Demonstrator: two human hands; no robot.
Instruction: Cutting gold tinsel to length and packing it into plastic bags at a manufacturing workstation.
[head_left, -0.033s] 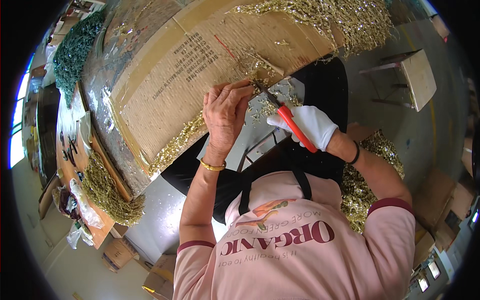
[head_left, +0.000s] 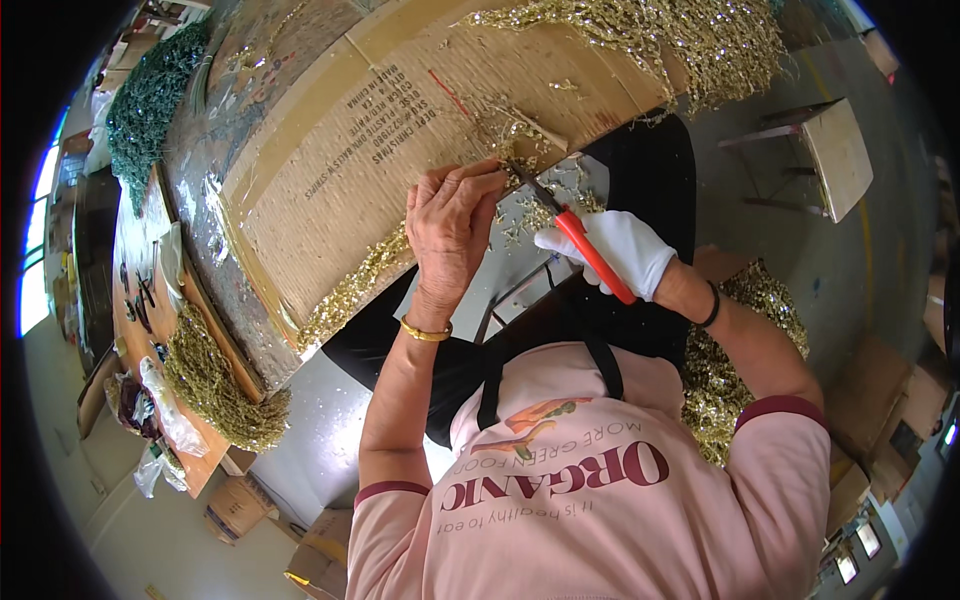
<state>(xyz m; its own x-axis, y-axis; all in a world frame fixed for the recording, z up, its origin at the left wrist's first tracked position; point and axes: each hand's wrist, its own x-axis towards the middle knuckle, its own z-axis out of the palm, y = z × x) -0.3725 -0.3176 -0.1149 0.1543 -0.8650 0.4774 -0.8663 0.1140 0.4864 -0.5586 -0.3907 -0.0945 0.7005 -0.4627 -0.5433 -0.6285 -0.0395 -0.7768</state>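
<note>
My bare left hand (head_left: 452, 225), with a gold bangle at the wrist, pinches the end of a glittery gold sprig (head_left: 362, 275) at the cardboard's near edge. The sprig trails from under that hand toward the lower left corner of the board. In my white-gloved right hand (head_left: 632, 252) are red-handled cutters (head_left: 590, 250). Their dark jaws point up and left, right beside my left fingertips. Exactly what lies between the jaws is too small to make out. Gold clippings (head_left: 545, 215) are scattered just below the jaws.
A flattened cardboard sheet (head_left: 330, 150) covers the worktable. Bunches of gold sprigs (head_left: 700, 50) lie at its far right, with a green glittery bunch (head_left: 150, 110) at far left. Another gold bunch (head_left: 215, 385) rests on a wooden side table (head_left: 195, 450). A stool (head_left: 835, 160) stands right.
</note>
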